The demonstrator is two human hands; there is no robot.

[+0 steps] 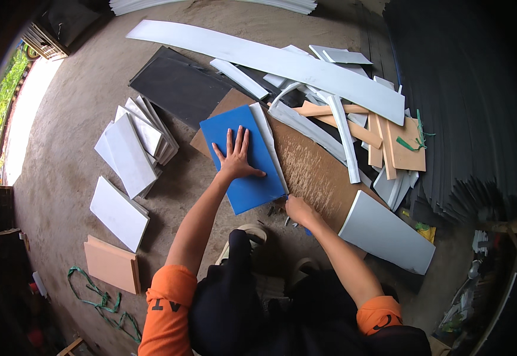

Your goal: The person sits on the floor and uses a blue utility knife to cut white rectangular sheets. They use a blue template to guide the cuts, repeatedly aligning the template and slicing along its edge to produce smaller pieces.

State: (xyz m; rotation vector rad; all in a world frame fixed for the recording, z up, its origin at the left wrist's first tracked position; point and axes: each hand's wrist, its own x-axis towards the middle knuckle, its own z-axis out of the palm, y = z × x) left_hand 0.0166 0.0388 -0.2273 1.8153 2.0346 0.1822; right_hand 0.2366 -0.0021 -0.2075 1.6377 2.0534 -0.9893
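A blue rectangular board (217, 127) lies over a white foam sheet (268, 139), whose uneven strip shows along the board's right edge. My left hand (235, 155) presses flat on the blue board with its fingers spread. At the board's near right corner, my right hand (300, 210) is closed around what looks like a knife (280, 197). Only a thin part of it shows, touching the corner; the handle is hidden in my fist. Underneath lies a scored brown board (315, 172).
White foam pieces (129, 154) and peach foam blocks (111, 264) are stacked on the left near green twine (101, 302). Foam offcuts (344, 127) pile up at right under a long white strip (270, 59). A grey-white panel (389, 231) lies right of my arm; dark sheets (460, 107) stand beyond.
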